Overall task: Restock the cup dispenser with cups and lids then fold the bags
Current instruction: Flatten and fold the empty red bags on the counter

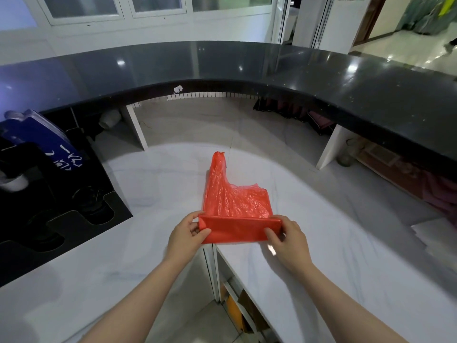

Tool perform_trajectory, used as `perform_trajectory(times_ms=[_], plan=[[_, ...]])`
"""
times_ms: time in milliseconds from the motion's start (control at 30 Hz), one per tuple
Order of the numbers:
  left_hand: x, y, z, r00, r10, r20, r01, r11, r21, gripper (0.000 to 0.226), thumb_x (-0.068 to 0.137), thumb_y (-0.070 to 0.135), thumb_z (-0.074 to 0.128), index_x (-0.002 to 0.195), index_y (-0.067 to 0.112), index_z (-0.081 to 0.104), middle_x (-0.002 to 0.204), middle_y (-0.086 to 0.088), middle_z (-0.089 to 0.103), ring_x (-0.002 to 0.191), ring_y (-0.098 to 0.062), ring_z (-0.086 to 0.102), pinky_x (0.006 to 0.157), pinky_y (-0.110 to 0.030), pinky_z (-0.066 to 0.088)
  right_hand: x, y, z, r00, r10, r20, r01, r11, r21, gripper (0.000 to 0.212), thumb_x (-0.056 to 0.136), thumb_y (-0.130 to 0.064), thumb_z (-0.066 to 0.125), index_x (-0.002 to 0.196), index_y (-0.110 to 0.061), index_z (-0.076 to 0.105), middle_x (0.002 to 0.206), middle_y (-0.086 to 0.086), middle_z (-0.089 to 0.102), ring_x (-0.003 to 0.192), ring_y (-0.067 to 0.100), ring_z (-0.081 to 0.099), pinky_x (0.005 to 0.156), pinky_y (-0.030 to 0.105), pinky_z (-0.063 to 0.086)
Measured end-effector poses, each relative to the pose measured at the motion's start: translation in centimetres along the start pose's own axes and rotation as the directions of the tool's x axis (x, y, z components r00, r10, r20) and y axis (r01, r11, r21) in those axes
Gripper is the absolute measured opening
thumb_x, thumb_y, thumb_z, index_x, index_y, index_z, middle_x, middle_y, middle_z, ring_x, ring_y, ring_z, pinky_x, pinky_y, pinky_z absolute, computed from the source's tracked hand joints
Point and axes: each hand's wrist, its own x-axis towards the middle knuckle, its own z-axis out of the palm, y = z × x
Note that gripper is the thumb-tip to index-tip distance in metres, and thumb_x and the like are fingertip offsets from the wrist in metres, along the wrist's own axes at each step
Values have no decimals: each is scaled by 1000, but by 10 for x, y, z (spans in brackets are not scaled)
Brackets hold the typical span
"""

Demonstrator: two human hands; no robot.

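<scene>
At far left, a black cup dispenser (61, 214) with round wells sits on the white bench (321, 219). Left hand (186, 231) pinches the left end of the red bag (235, 206), thumb on top of the folded band. The bag lies flat at the bench's near edge, one handle pointing away. Right hand (288, 240) pinches the band's right end, fingers curled over it.

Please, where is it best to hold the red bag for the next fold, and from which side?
Probably at the two ends of the folded band along the near edge of the bag, coming from the near side. That band is thick and straight, and the left hand and right hand already pinch it there; the far handle is thin and crumpled.
</scene>
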Motion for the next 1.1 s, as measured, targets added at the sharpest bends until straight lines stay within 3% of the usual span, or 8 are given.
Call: perform_trajectory(times_ms=[200, 367, 467, 567, 667, 767, 933, 1100], plan=[[-5, 2, 3, 991, 133, -14, -127, 969, 210, 45, 89, 21, 65, 119, 51, 48, 121, 16, 57, 84, -1, 63, 75, -14, 51, 1, 1, 6, 993, 81, -88, -85, 996, -35, 39, 93, -39, 54, 130, -33, 43, 87, -8, 58, 79, 4, 56, 65, 21, 44], [-8, -4, 11, 950, 302, 82, -303, 822, 482, 33, 96, 21, 55, 126, 33, 61, 154, 7, 27, 121, -4, 39, 97, -26, 39, 1, 2, 8, 993, 69, -94, -83, 986, -147, 42, 92, -35, 55, 132, -32, 41, 89, -4, 54, 77, 1, 45, 64, 20, 35], [-9, -8, 14, 887, 421, 190, -426, 588, 688, 39, 93, 29, 59, 132, 25, 57, 153, -3, 33, 127, -29, 45, 103, -46, 38, 1, 1, 7, 997, 42, -68, -52, 985, -164, 44, 92, -28, 55, 134, -32, 43, 96, -1, 57, 86, 6, 49, 68, 18, 36], [-6, -17, 13, 873, 303, 382, -477, 369, 798, 55, 100, 46, 26, 151, 25, 22, 159, 4, 4, 147, -21, -4, 118, -40, -4, -4, -2, 6, 994, -99, -45, 82, 954, -288, 44, 89, -19, 59, 132, -24, 51, 116, 6, 56, 115, 25, 49, 90, 32, 46], [0, -21, 11, 876, 188, 445, -483, 360, 798, 59, 101, 48, 21, 152, 26, 2, 157, 9, -9, 143, -9, -18, 113, -26, -18, -9, -7, 8, 956, -283, 84, 282, 792, -542, 54, 91, -42, 57, 142, -32, 42, 153, 6, 31, 145, 32, 20, 117, 52, 18], [4, -20, 7, 865, 191, 463, -501, 368, 784, 61, 100, 50, 27, 152, 30, 4, 158, 11, -8, 147, -11, -7, 115, -26, -13, -4, -6, 10, 919, -231, 318, 379, 733, -564, 56, 98, -60, 17, 151, -41, 17, 161, -11, 3, 145, 13, -18, 111, 44, -25], [1, -17, 4, 871, 219, 440, -491, 440, 752, 59, 99, 47, 35, 152, 32, 15, 161, 5, 1, 147, -13, 6, 120, -32, 6, 1, -4, 10, 909, -125, 398, 342, 770, -539, 59, 95, -63, 3, 150, -43, -5, 159, -15, -7, 141, 6, -22, 109, 44, -27], [-4, -14, -3, 830, 336, 445, -558, 500, 662, 65, 85, 10, 55, 146, 20, 37, 156, -2, 27, 140, -20, 32, 116, -32, 22, -12, -6, 1, 915, -139, 380, 314, 836, -450, 69, 90, -64, 27, 151, -42, 6, 155, -24, -2, 142, -3, -15, 106, 31, -32]])
